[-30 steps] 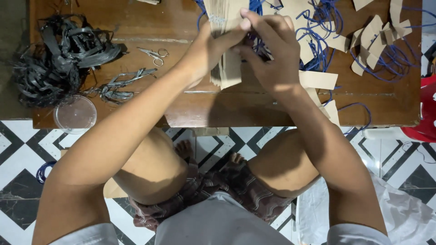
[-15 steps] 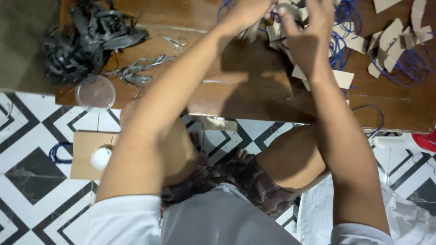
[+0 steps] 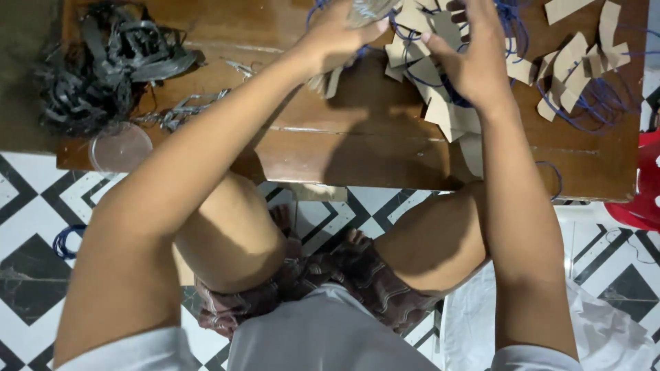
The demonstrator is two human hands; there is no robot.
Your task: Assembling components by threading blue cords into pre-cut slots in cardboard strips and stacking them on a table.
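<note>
Both hands have moved up the wooden table (image 3: 357,148): left hand (image 3: 337,34) now pinches a cardboard tag bundle (image 3: 368,10) at the top edge, right hand (image 3: 474,58) fingers curled over blue-stringed tags (image 3: 426,75)

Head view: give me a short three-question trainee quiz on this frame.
1. True or false: the clear round lid sits at the wooden table's near left corner.
2. What lies under the right hand? A) scissors B) tan card pieces with blue cord C) a cup
3. What dark heap lies far left?

Key: 1 true. 2 B. 3 The tangle of black straps, clear of the left hand.
</note>
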